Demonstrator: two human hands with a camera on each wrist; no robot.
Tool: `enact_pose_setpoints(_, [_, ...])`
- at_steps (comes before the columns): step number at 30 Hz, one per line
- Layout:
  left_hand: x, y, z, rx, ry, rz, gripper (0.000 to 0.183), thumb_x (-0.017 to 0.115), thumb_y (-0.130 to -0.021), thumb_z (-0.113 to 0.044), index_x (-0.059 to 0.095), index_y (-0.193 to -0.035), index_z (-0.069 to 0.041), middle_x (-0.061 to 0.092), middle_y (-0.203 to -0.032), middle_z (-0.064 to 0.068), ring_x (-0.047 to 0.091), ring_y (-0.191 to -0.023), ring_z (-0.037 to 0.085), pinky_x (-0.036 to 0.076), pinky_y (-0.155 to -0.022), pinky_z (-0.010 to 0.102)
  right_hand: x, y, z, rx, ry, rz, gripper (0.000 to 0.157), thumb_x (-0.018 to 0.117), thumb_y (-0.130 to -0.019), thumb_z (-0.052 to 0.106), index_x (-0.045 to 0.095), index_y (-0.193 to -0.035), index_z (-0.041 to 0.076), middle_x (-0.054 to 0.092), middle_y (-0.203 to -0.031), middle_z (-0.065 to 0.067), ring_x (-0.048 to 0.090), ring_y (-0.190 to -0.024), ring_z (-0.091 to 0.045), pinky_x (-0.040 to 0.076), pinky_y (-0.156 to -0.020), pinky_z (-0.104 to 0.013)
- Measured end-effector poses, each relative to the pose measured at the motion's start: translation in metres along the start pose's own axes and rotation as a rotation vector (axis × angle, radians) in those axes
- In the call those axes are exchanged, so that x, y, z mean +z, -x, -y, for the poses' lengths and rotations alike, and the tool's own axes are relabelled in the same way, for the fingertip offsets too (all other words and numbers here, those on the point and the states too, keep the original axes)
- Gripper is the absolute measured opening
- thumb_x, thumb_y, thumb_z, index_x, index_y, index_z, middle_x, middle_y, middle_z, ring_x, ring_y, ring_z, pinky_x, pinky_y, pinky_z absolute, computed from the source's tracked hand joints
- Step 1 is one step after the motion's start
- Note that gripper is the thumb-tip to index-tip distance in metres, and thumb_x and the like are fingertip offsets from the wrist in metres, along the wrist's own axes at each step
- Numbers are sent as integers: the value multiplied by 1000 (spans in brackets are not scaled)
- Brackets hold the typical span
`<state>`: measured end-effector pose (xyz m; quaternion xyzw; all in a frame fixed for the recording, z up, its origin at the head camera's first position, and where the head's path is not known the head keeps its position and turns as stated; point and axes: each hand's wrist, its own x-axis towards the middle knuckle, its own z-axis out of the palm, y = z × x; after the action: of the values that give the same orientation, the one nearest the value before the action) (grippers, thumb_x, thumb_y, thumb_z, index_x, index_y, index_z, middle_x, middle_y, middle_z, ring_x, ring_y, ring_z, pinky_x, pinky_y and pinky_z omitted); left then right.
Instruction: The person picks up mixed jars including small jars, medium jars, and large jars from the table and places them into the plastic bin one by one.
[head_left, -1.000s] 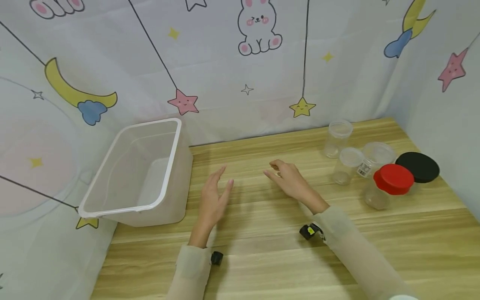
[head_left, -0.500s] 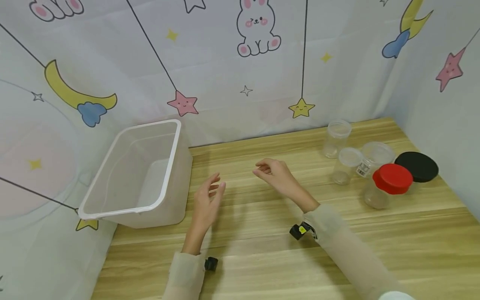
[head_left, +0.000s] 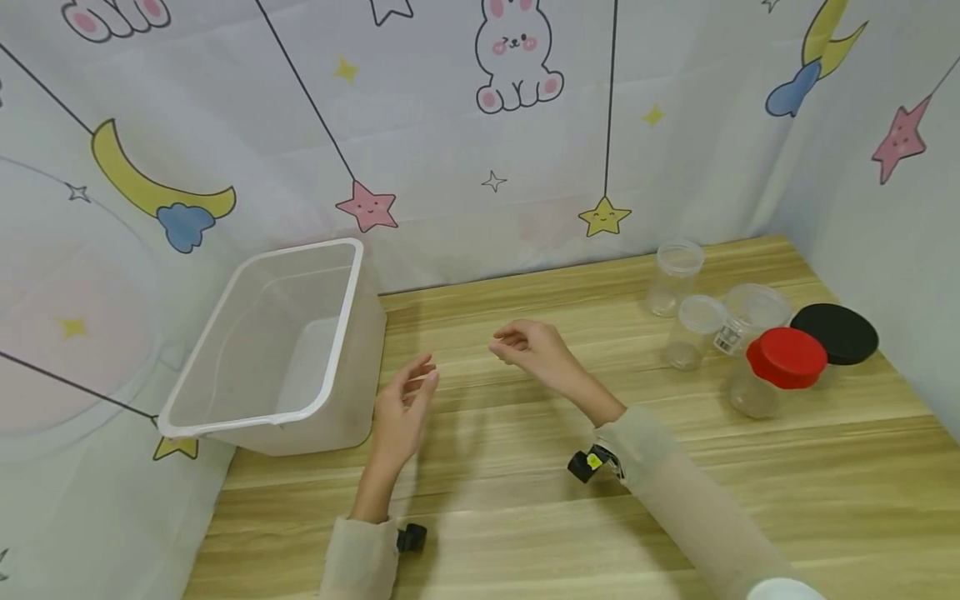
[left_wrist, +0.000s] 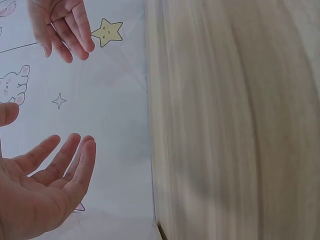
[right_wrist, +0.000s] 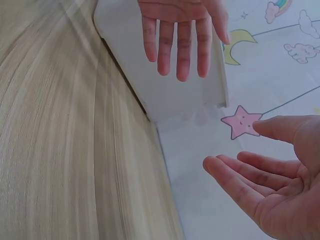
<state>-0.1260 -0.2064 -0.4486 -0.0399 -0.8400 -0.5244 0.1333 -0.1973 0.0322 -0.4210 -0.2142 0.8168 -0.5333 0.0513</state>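
Observation:
My left hand (head_left: 397, 421) hovers over the wooden table just right of the white plastic bin (head_left: 348, 333), holding nothing. Its fingers are loosely bent and apart from the thumb, as the left wrist view shows on the hand (left_wrist: 45, 192). Across a gap, my right hand (head_left: 536, 354) is also raised above the table with nothing in it. In the right wrist view the fingers of this hand (right_wrist: 280, 175) are relaxed, with space between them and the thumb. The palms roughly face each other, and neither hand touches the bin or the jars.
At the right stand a jar with a red lid (head_left: 787, 358), one with a black lid (head_left: 835, 333), and clear plastic jars (head_left: 675, 279), one bearing a barcode label. A patterned white curtain (head_left: 450, 125) borders the wooden table (head_left: 517, 517) at the back and sides.
Both hands have moved left; the left hand has also come nearer the front edge. Their fingers have bent a little more. The bin and jars have stayed in place.

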Motion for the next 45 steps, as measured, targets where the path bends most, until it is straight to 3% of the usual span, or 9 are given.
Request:
enact_pose_setpoints(5, [-9, 5, -14, -55, 56, 6, 38, 60, -101, -19, 60, -135, -2, 65, -122, 17, 64, -107, 30, 53, -86, 24, 6, -4, 4, -6, -11, 3, 31, 66, -98, 21, 66, -120, -2, 71, -104, -10, 69, -88, -19, 58, -78, -32])
enact_pose_setpoints(9, [-17, 12, -31, -75, 97, 18, 36, 58, -101, -11, 58, -134, 4, 63, -123, 24, 63, -107, 32, 53, -84, 21, 12, -7, 7, -9, -55, 8, 29, 65, -98, 18, 67, -118, -4, 72, -101, -12, 71, -85, -20, 59, -77, -35])
enact_pose_setpoints(11, [-20, 14, -29, -73, 102, 18, 35, 58, -102, -11, 58, -134, 4, 63, -123, 24, 63, -106, 27, 53, -84, 20, 15, -8, 8, -10, -86, 14, 30, 65, -98, 18, 66, -118, -4, 72, -100, -12, 71, -84, -20, 60, -76, -36])
enact_pose_setpoints(15, [-26, 18, -12, -55, 128, 11, 34, 59, -102, -15, 62, -131, 0, 66, -120, 20, 65, -102, 19, 54, -85, 22, 22, -10, 12, -4, -141, 23, 30, 66, -98, 17, 66, -117, -6, 72, -98, -13, 72, -81, -21, 61, -74, -36])
enact_pose_setpoints(21, [-36, 27, -12, -58, 181, -3, 31, 59, -102, -13, 63, -127, 5, 66, -117, 25, 67, -99, 9, 56, -88, 28, 31, -14, 19, -7, -198, 45, 31, 67, -97, 17, 65, -116, -8, 72, -95, -13, 72, -78, -19, 60, -70, -28])
enact_pose_setpoints(24, [-41, 33, -12, -62, 198, -12, 31, 57, -102, -11, 62, -125, 9, 67, -114, 25, 67, -100, 10, 56, -88, 30, 34, -15, 23, -3, -217, 60, 32, 67, -97, 17, 65, -117, -8, 72, -96, -13, 72, -79, -19, 60, -71, -28])
enact_pose_setpoints(34, [-64, 53, -10, -131, 246, -72, 30, 54, -104, -9, 62, -123, 12, 72, -105, 0, 68, -102, 21, 57, -87, 30, 44, -16, 37, 0, -239, 111, 31, 66, -98, 18, 65, -118, -6, 73, -96, -11, 72, -81, -18, 59, -73, -27])
enact_pose_setpoints(40, [-74, 58, -9, -137, 271, -110, 29, 51, -104, -7, 61, -119, 15, 73, -102, 0, 70, -96, 13, 57, -86, 31, 49, -18, 39, -3, -257, 126, 31, 67, -97, 17, 65, -117, -6, 72, -94, -11, 72, -80, -18, 59, -73, -27])
enact_pose_setpoints(45, [-82, 62, -10, -149, 282, -149, 30, 51, -104, -9, 61, -118, 17, 73, -103, 8, 70, -96, 18, 57, -85, 31, 54, -21, 44, 15, -301, 149, 28, 68, -97, 15, 65, -115, -6, 72, -93, -11, 71, -79, -19, 60, -73, -28])
